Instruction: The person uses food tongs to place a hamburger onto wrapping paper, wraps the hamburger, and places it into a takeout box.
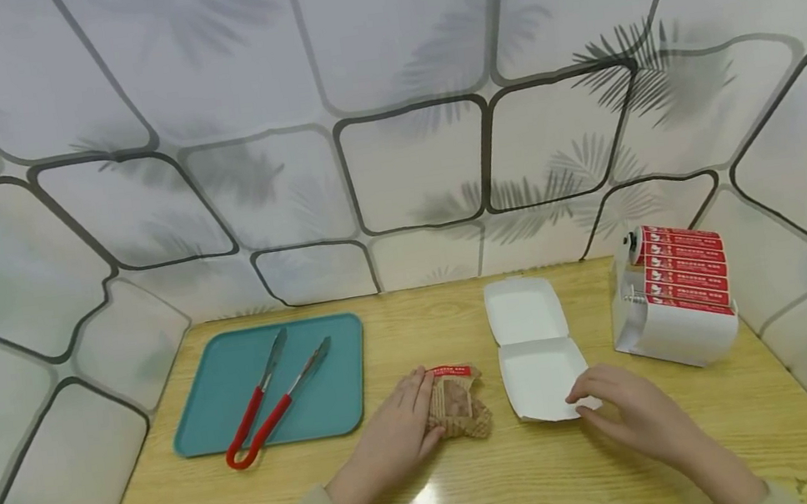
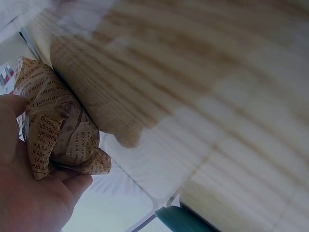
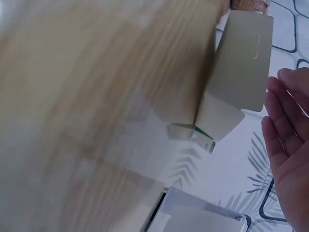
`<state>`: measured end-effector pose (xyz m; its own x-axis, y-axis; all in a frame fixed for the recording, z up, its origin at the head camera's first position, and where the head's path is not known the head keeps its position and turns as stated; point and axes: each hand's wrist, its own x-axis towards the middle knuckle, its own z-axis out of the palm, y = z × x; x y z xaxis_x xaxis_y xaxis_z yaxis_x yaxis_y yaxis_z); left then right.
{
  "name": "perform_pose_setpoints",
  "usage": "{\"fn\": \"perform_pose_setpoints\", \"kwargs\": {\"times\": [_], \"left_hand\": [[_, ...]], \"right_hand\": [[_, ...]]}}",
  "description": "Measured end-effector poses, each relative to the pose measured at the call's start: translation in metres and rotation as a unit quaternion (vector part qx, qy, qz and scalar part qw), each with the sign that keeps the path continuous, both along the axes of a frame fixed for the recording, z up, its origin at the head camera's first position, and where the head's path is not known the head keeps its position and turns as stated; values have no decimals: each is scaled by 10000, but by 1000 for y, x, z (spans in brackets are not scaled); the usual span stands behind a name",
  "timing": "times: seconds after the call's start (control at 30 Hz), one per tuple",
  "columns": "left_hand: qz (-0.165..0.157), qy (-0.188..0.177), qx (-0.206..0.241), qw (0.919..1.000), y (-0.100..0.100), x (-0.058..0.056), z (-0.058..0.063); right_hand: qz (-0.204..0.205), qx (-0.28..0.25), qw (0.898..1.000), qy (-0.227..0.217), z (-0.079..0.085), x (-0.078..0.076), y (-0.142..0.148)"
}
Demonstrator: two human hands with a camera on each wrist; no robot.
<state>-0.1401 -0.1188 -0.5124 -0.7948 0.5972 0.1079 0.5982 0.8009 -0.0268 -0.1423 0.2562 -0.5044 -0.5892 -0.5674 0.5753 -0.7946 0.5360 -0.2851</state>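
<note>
In the head view my left hand (image 1: 394,435) lies along the left side of a small package (image 1: 460,405) wrapped in brown printed paper with a red strip. The left wrist view shows the thumb and fingers around the paper package (image 2: 67,125); what is inside is hidden. A white clamshell takeout box (image 1: 538,366) stands unfolded to its right, lid toward the wall. My right hand (image 1: 634,408) is at the box's front right corner. Its fingers (image 3: 280,130) look loosely extended beside the box wall (image 3: 241,58); whether they touch it I cannot tell.
On the left a teal tray (image 1: 200,411) carries metal tongs with red handles (image 1: 272,415), which overhang its front edge. A white holder (image 1: 686,335) with several red-labelled pieces (image 1: 687,272) stands at the right. Behind the wooden table (image 1: 426,316) rises a patterned wall (image 1: 416,166).
</note>
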Motion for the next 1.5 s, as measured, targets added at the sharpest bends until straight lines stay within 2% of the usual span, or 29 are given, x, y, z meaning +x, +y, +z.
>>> {"fn": "perform_pose_setpoints", "kwargs": {"times": [0.37, 0.87, 1.23, 1.5], "left_hand": [[36, -58, 13, 10000, 0, 1, 0], [-27, -78, 149, 9999, -1, 2, 1], [9, -63, 132, 9999, 0, 1, 1], [31, -24, 57, 10000, 0, 1, -1]], "right_hand": [[-149, -48, 9997, -178, 11, -19, -34], [145, -174, 9988, -435, 14, -44, -80], [-298, 334, 9930, -1097, 12, -50, -106], [-338, 711, 9767, -1998, 12, -47, -116]]}}
